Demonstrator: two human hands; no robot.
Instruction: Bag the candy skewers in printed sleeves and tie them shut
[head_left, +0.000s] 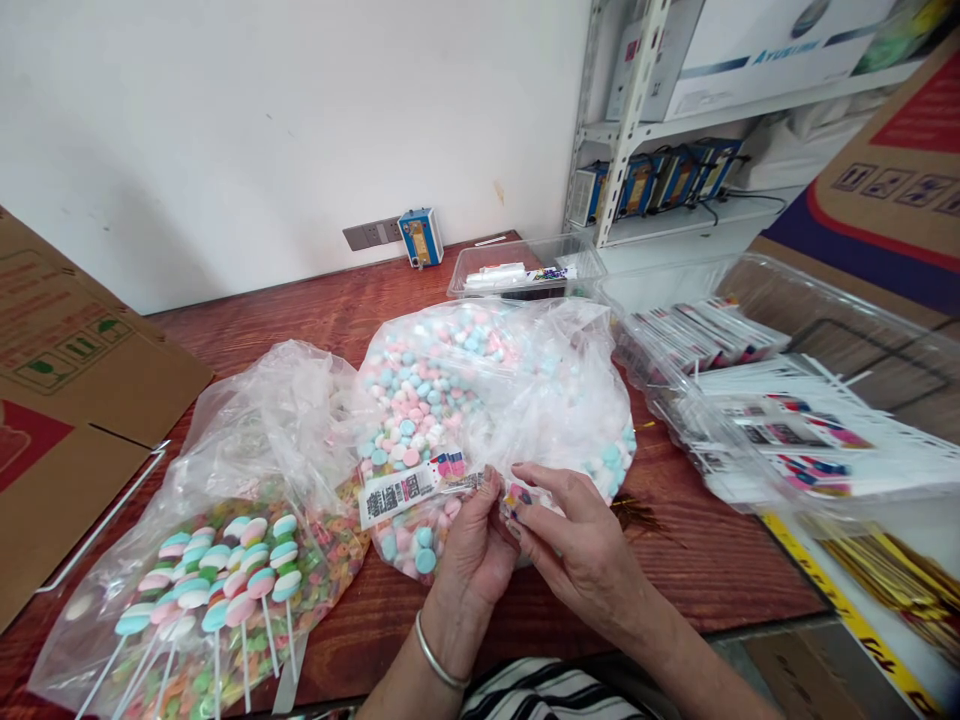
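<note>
**Left hand and right hand meet on a small wrapper**

Clock directions run from the hands. A red-brown table spreads beneath everything near them. A white metal shelf stands at 1 o'clock, loaded with boxes. One cardboard box sits between 9 and 10, and another carton between 1 and 2. At 2 o'clock lies a clear plastic bin with stacks of printed packets inside. A clear bag of pink, white and blue candies fills the space between 11 and 12, and at 9 o'clock a bag of gummies has striped candy sticks lying on it. Beyond the bags, at 12, is a shallow clear tray.

The left hand is curled, its thumb and fingers gripping the wrapper from one side; the right hand pinches it from the other. A printed strip lies between 9 and 10, on the candy bag. Smallest, the wrapper sits right between the fingertips, partly hidden.
</note>
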